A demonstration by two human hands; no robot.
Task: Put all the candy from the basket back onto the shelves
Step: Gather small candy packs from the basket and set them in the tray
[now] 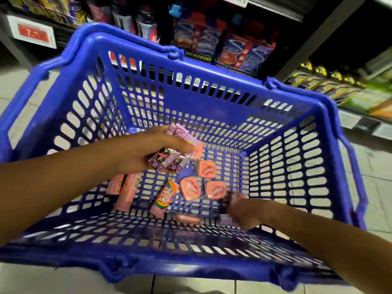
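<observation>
Reaching into the blue basket [222,107], the left hand [146,151] grips a bundle of purple and pink candy packs [169,160] above its floor. Right hand [244,211] is blurred low inside; grip unclear. Pink tins [206,169], pink rolls [127,192], one rainbow roll [163,198] lie on the bottom.

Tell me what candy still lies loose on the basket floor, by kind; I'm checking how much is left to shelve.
Pink tins: 3
Plain pink rolls: 3
Rainbow roll: 1
Total: 7
Not counted: the purple packs in the left hand, and whatever the blurred right hand is reaching for.
</observation>
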